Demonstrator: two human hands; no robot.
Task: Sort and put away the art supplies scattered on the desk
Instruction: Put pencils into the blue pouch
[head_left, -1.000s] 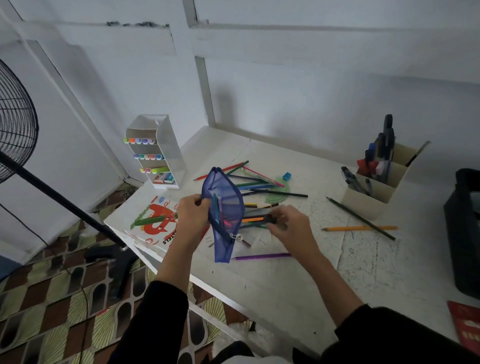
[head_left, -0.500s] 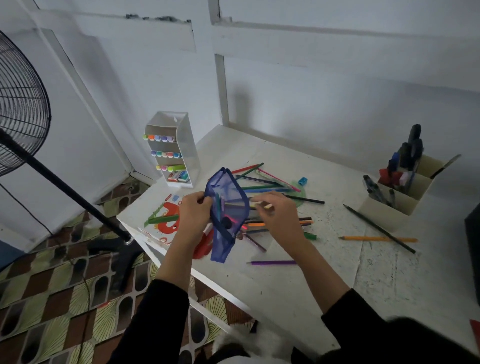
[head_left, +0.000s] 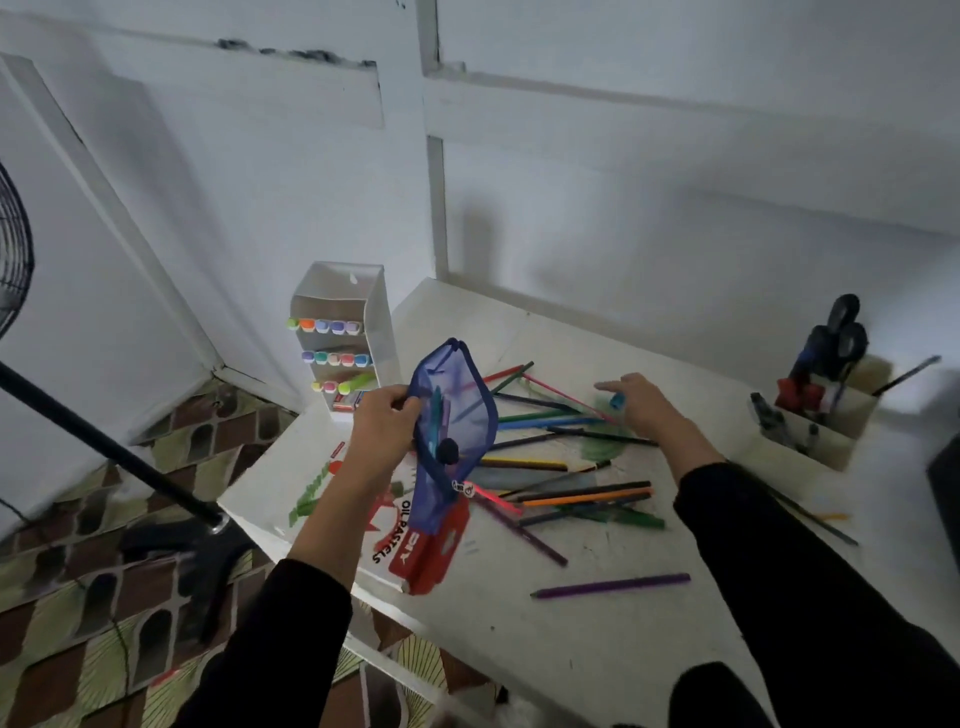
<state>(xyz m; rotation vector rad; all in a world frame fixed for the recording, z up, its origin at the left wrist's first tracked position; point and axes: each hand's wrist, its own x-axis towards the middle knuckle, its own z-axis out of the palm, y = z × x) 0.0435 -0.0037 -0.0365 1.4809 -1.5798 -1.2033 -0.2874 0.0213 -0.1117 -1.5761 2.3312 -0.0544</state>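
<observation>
Pencils (head_left: 550, 457) of many colours lie heaped mid-desk beneath my spread, empty right hand (head_left: 641, 405), while my left hand (head_left: 382, 431) pinches the translucent blue mesh zip pouch (head_left: 452, 431) above the desk's left edge.

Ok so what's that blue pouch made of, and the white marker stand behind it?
The blue pouch looks like thin see-through mesh or plastic film with a darker fabric zip edge: pens inside show through it and it sags from the left hand. The marker stand looks like smooth, matte white moulded plastic, possibly coated card; the thin, crisp walls leave that open.
</observation>
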